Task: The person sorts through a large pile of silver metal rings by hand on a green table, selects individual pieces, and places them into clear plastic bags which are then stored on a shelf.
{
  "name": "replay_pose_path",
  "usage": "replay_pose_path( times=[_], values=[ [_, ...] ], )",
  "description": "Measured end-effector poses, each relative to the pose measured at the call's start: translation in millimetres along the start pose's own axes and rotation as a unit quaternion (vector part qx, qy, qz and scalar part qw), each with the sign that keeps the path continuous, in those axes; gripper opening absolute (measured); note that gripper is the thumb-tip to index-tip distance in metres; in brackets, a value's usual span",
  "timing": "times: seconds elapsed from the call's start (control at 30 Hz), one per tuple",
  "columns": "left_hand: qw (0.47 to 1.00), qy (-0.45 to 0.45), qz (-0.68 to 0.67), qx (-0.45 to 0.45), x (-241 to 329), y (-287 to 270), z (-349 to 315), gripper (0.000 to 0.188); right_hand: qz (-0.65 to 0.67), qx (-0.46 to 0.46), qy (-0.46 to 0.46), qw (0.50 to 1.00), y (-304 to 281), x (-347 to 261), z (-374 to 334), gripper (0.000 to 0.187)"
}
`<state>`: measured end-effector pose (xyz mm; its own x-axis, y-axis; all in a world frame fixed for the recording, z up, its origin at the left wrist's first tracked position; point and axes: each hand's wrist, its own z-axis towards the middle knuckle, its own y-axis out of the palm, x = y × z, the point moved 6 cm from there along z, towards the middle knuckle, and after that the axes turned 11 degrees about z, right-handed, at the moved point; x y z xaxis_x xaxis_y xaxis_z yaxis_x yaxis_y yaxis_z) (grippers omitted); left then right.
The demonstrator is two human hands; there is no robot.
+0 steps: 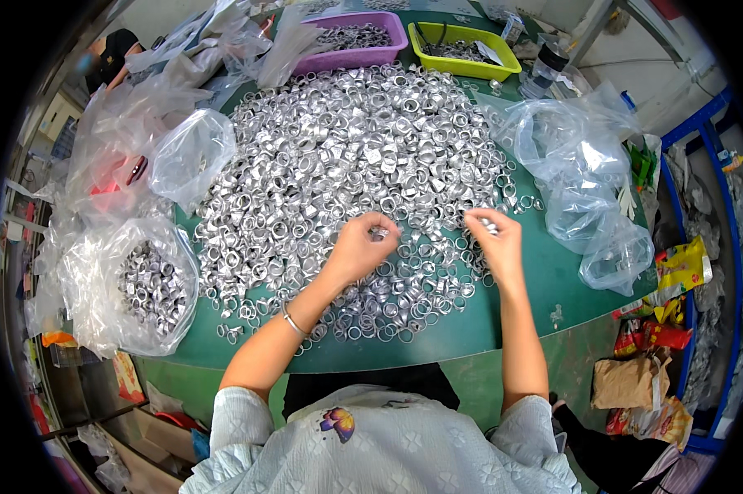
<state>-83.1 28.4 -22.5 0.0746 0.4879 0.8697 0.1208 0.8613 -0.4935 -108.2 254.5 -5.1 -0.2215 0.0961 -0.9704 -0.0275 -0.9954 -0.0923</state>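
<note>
A wide heap of silver metal rings (347,156) covers the middle of the green table (478,329). At the heap's near side my left hand (363,247) is closed, thumb and index finger curled together. What it holds, if anything, is too small to make out. To its right my right hand (501,239) is also closed, with a few small silver rings (490,225) showing between its fingers. A looser, thinner patch of rings (396,300) lies between my forearms, close to the table's front edge.
A clear plastic bag (100,288) holding rings stands at the left. Purple (400,37) and yellow-green (507,66) basins of metal pieces sit at the back. Crumpled clear bags (565,165) lie at the right, near a blue shelf frame (738,214). Another person (116,53) is at far left.
</note>
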Motion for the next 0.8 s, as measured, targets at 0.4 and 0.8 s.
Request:
replay_pose_path(
  times=[0.4,0.8],
  values=[
    [0.951,0.142,0.249,0.117,42.7,7.5,26.6,0.015,-0.332,-0.041,0.004,0.942,16.1,-13.7,6.1,0.018],
    [0.984,-0.065,-0.157,-0.049,1.1,31.6,44.2,0.030,-0.317,0.099,0.010,0.943,-3.2,-2.7,25.6,0.016]
  ],
)
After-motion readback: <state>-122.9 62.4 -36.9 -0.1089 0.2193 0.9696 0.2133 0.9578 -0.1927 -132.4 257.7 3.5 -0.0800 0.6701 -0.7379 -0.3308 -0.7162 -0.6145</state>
